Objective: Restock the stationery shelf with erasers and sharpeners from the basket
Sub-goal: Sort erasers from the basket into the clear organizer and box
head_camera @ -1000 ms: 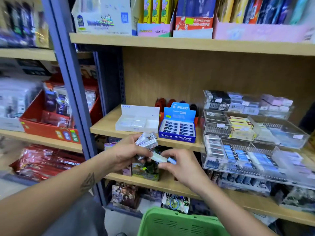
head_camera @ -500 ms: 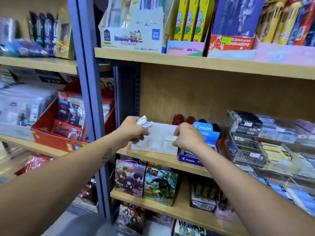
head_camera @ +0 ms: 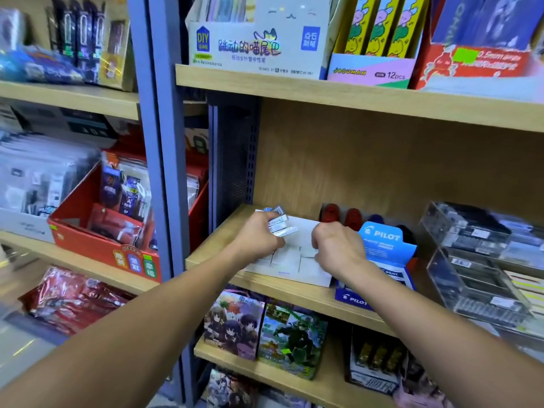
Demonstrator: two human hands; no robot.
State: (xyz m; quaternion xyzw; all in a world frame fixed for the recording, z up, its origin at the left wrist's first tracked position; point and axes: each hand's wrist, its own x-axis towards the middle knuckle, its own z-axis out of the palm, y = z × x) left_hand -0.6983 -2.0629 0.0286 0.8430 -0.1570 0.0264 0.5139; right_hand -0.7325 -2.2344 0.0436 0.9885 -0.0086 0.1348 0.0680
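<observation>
White display box (head_camera: 309, 269) | left hand (head_camera: 259, 240) grips erasers (head_camera: 279, 225) | right hand (head_camera: 338, 248) fingers curled inside, contents hidden

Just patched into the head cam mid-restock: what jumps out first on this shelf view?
Both hands meet over the white display box at the left end of the middle shelf. The left hand grips a fan of small wrapped erasers, while the right hand reaches curled into the box. Just right of it stands the bright blue Pilot eraser box.
</observation>
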